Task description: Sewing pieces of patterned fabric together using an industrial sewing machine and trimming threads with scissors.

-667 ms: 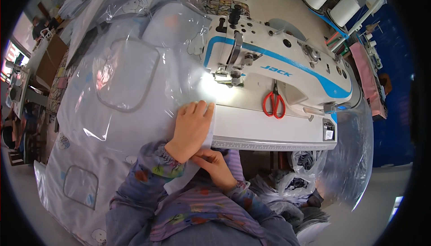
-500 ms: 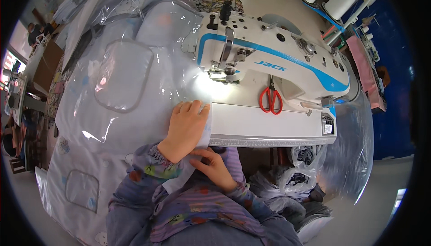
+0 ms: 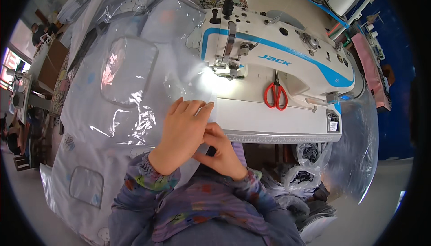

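A pale grey fabric piece with a clear plastic layer (image 3: 90, 120) is spread at the left and runs under the lit needle area of a white and blue sewing machine (image 3: 314, 68). My left hand (image 3: 182, 131) lies on its right edge, just in front of the needle area, fingers stretched out over the material. Close against it, at the table's front edge, my right hand (image 3: 222, 151) has its thumb and fingers bent round the fabric edge. The left hand partly hides those fingertips. Red-handled scissors (image 3: 275, 97) lie on the machine bed, right of the needle.
A ruler strip (image 3: 283, 137) runs along the table's front edge. Below it, plastic bags with dark material (image 3: 305, 174) are piled. Clear plastic sheeting (image 3: 352, 142) hangs at the right. White thread cones (image 3: 341, 0) stand at the back right. Another person (image 3: 38, 35) is far left.
My right hand has moved up against my left hand at the fabric edge. The left hand has shifted slightly toward me, its fingers a little more spread. The whole view has shifted slightly.
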Demonstrator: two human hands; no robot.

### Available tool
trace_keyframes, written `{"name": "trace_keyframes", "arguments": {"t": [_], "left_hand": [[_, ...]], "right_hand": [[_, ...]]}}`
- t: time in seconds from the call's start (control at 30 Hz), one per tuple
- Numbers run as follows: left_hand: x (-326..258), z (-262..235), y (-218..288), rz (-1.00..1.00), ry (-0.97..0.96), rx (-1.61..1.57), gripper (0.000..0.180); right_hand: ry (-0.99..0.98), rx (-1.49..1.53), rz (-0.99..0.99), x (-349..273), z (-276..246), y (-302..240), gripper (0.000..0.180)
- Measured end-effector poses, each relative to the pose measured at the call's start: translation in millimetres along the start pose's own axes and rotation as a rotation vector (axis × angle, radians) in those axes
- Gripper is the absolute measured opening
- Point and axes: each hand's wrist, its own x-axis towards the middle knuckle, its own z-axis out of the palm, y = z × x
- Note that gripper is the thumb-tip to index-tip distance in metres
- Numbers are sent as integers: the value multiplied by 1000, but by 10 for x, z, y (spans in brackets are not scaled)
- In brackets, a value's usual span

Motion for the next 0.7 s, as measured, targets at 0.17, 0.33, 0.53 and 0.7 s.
{"name": "trace_keyframes", "arguments": {"t": [0.17, 0.33, 0.53, 0.7], "left_hand": [[-7, -441, 109, 40, 32, 8, 45], [-28, -481, 81, 58, -99, 10, 41], [-119, 263, -234, 2, -217, 33, 54], [-364, 647, -486, -53, -190, 265, 59]], "right_hand": [[-228, 1135, 555, -147, -67, 5, 39], [-621, 462, 377, -330, 48, -145, 42], [-697, 493, 425, -999, 559, 347, 33], [-279, -327, 465, -1288, 146, 853, 31]]}}
